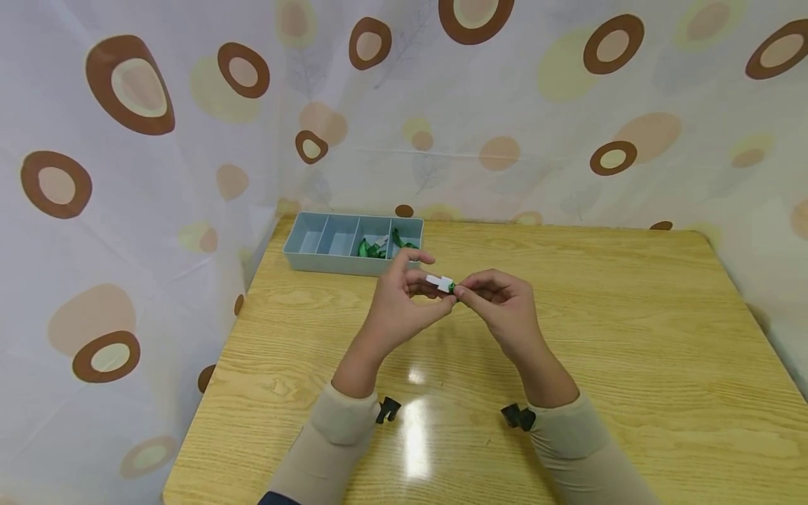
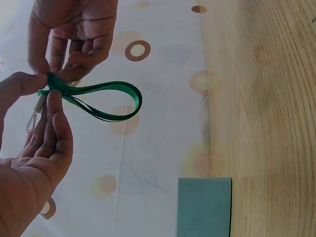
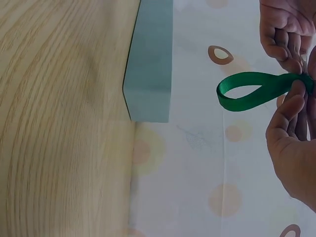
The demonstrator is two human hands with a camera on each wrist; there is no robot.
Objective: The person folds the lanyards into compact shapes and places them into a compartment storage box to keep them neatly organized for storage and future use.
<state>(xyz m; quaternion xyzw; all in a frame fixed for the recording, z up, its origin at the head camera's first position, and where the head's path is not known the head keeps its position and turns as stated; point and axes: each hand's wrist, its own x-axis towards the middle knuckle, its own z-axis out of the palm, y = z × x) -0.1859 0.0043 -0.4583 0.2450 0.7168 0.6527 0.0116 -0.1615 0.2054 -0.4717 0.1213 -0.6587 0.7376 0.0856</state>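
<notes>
Between the hands is a narrow green ribbon strap (image 2: pixel 133 98), bent into a loop, with a small white end piece (image 1: pixel 440 283). My left hand (image 1: pixel 404 301) pinches it by the gathered part near the white piece, its index finger raised. From the other side my right hand (image 1: pixel 505 305) pinches the ribbon between thumb and fingertips. The loop hangs free beyond the fingers in both wrist views. Fingers partly cover the place where the ribbon joins the white piece.
A blue-grey divided tray (image 1: pixel 328 264) stands at the back left of the wooden table (image 1: pixel 631 337). Its two right compartments hold green ribbon pieces (image 1: pixel 369 249), some with white parts. A patterned cloth (image 1: pixel 454 189) hangs behind the table and along its left side.
</notes>
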